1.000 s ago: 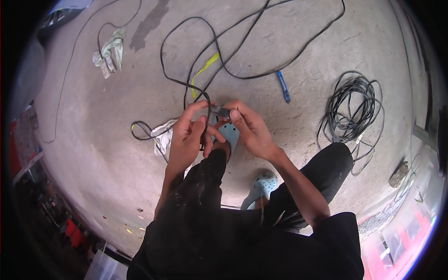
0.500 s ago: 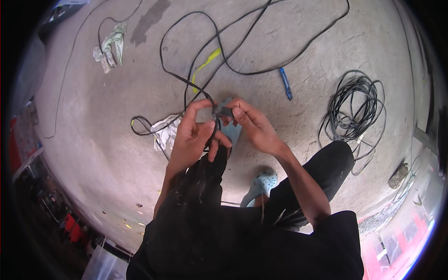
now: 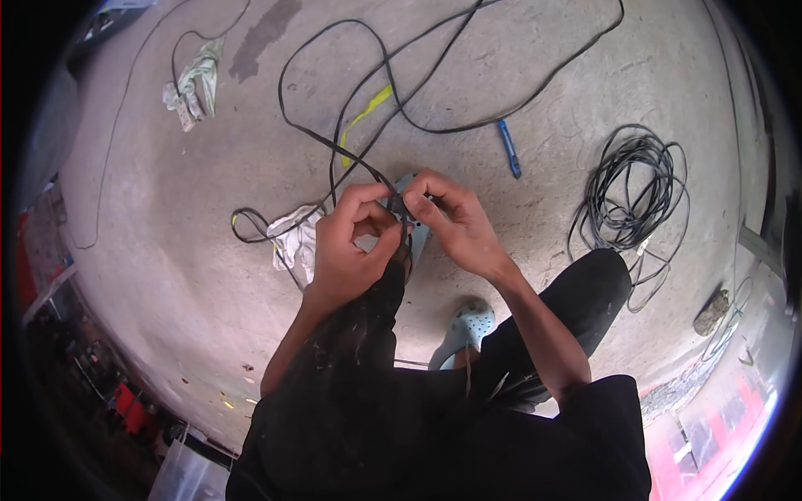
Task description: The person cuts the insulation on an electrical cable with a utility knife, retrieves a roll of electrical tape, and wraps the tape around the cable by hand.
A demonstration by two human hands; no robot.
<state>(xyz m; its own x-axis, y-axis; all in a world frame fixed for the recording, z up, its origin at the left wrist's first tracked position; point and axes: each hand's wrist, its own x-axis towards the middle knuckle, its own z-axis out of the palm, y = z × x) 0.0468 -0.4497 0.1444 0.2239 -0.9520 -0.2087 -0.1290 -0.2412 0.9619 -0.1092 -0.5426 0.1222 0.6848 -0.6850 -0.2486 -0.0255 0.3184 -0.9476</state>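
Observation:
Black cable [image 3: 373,172] runs from the floor up into my hands, over the left leg. My left hand [image 3: 344,250] is closed, its thumb and fingers pinching the cable. Beside it, my right hand [image 3: 459,230] has thumb and forefinger pinched on a short strip of black tape [image 3: 399,204] against the cable. The fingertips of both hands nearly meet there and partly hide the strip. Beneath the hands is a light blue clog [image 3: 420,242], mostly covered.
Loose cable loops [image 3: 511,114] and a yellow strip [image 3: 368,114] lie ahead. A blue cutter knife [image 3: 510,150] is right of them, and a coiled black cable [image 3: 631,188] farther right. White cloths [image 3: 296,246] lie left, by the cable. A stone [image 3: 713,311] sits at far right.
The black strip that was stretched between my hands now lies close to the cable. My left fingers have curled in to pinch, and my right fingertips have come nearer the left ones.

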